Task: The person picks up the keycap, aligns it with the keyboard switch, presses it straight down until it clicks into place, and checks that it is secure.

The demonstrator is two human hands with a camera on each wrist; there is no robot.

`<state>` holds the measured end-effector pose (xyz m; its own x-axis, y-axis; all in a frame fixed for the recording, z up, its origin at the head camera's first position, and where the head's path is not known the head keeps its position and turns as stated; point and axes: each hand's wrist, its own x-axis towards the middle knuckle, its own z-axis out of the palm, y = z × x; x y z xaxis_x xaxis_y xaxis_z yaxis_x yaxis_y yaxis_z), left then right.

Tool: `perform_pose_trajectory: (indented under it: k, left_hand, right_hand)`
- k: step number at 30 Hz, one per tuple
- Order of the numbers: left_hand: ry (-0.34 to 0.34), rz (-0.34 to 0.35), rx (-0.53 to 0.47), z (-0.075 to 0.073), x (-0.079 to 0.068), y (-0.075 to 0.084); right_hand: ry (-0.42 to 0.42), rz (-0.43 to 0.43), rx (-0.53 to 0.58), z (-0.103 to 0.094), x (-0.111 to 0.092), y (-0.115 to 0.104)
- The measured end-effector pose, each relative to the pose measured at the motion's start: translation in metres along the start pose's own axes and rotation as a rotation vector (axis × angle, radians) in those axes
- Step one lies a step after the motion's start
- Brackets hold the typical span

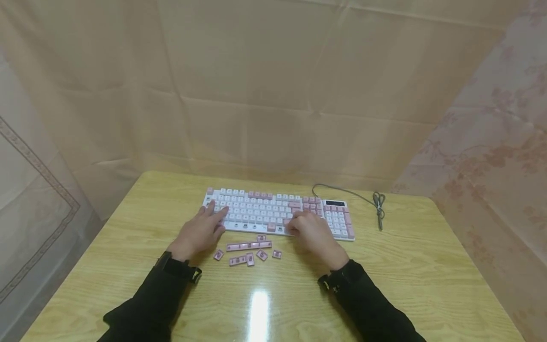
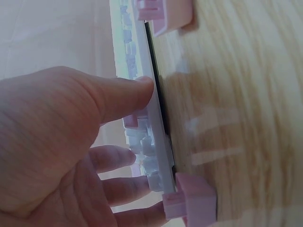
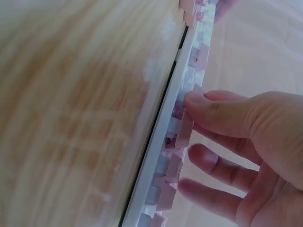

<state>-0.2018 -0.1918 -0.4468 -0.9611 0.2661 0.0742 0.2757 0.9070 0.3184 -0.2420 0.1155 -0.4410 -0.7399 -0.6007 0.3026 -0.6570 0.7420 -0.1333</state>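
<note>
A white and pink keyboard (image 1: 252,212) lies on the table, with dark bare switch spots along its front row. My left hand (image 1: 197,236) rests spread over its left end; in the left wrist view the thumb (image 2: 128,97) lies straight against the front edge. At the front row, right of the middle, my right hand (image 1: 314,235) pinches a pink keycap (image 3: 198,90) between thumb and index finger. Its other fingers are loosely bent above the pink keys (image 3: 170,177). Loose pink keycaps lie in front of the keyboard, among them a long space bar keycap (image 1: 249,245).
Several smaller loose keycaps, such as a wide one (image 1: 237,261) and a square one (image 1: 277,254), lie between the forearms. A grey cable (image 1: 380,209) runs from the keyboard's back and lies bundled at right. A beige cloth (image 1: 273,95) hangs behind the wooden table (image 1: 410,266).
</note>
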Motion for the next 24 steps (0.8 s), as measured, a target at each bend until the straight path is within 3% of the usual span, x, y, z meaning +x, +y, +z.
perform_pose_trajectory:
  k: [6,12,20,24]
  left_hand:
    - [0.008,-0.003,0.009,-0.0010,0.0000,0.0012]
    - [0.014,0.002,0.008,-0.0023,0.0020,0.0020]
    - [-0.001,-0.005,-0.006,0.0018,0.0009,0.0012]
    - [0.010,-0.007,-0.002,0.0019,-0.0005,0.0008]
  right_hand:
    - [0.007,0.016,0.013,-0.0034,0.0024,-0.0041]
    - [-0.011,0.005,-0.070,-0.0014,0.0040,-0.0045]
    - [-0.033,0.028,0.110,-0.0014,0.0011,0.0033]
    - [-0.035,0.030,0.136,-0.0010,0.0009,0.0030]
